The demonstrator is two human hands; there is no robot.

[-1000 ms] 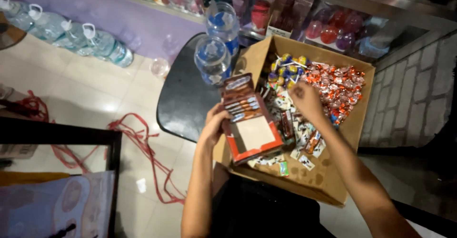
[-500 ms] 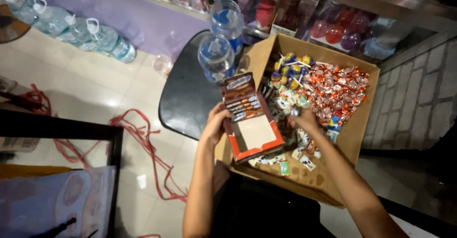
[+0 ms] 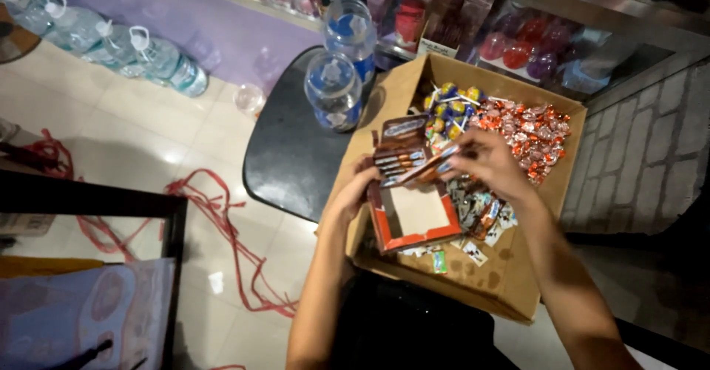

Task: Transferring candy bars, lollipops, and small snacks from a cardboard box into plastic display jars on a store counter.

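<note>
Sweets fill a brown cardboard carton [image 3: 518, 281] resting on the person's lap, its near edge cut off by dark clothing. Left hand [image 3: 353, 192] grips the side of a small orange-rimmed display box [image 3: 414, 211], half empty, pale card showing inside. Right hand [image 3: 492, 164] pinches a slim brown wrapped bar [image 3: 421, 170] over the row of bars [image 3: 399, 157] at the box's far end; its fingertips blur together. Red-wrapped candies [image 3: 536, 130] and lollipops [image 3: 447, 104] heap behind. Two clear plastic jars [image 3: 334, 93] stand on a dark round table [image 3: 292, 155].
</note>
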